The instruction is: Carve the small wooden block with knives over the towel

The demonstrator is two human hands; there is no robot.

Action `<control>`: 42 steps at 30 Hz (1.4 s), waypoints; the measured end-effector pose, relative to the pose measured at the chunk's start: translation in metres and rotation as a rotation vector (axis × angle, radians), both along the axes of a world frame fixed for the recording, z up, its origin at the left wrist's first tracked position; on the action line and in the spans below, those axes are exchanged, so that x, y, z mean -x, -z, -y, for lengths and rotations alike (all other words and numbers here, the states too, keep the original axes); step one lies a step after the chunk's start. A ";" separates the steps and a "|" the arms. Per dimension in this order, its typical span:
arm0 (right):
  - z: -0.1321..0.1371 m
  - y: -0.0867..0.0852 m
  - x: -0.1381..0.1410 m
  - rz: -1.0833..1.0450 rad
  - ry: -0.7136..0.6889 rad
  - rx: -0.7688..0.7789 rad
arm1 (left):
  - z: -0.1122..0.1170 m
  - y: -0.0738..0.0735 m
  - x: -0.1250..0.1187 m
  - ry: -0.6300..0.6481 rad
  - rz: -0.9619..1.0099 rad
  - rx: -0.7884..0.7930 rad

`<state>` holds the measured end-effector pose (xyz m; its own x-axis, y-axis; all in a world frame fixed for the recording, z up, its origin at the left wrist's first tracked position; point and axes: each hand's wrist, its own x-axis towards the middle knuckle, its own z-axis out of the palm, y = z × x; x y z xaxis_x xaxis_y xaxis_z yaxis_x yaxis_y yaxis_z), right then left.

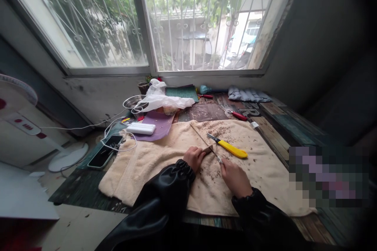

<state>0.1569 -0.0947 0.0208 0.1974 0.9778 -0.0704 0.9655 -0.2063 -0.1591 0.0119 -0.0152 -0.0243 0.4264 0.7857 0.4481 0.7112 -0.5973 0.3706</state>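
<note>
My left hand (194, 158) is closed on a small brown piece that looks like wood (208, 150), its end sticking out past the fingers. In my right hand (236, 178) is the handle of a long, thin tool like a slim file (203, 139). The tool slants up and left across the wooden piece, seemingly touching it. Both hands are over a cream towel (147, 164) scattered with brown shavings. Just beyond my right hand lies a yellow utility knife (232, 149), its blade pointing left.
Left on the table are a phone (105, 151), a white power bank (140, 128) with a looping cable, and a purple sheet (157, 125). Farther back lie a plastic bag (165, 102), a metal bowl (134, 102), a green mat (182, 94) and a red-handled tool (239, 115). A fan (20, 119) stands left.
</note>
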 end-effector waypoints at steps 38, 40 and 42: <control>-0.014 -0.002 0.008 -0.016 -0.026 0.010 | -0.008 -0.003 0.005 -0.041 0.071 -0.003; -0.013 -0.002 0.010 0.000 -0.022 0.014 | -0.007 -0.002 0.004 -0.057 0.059 0.011; -0.013 0.000 0.011 -0.007 -0.021 0.021 | -0.007 -0.002 0.004 -0.075 0.048 0.011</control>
<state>0.1461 -0.0817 0.0212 0.1766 0.9800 -0.0921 0.9684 -0.1897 -0.1619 0.0075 -0.0085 -0.0223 0.3441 0.8199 0.4575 0.7350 -0.5385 0.4122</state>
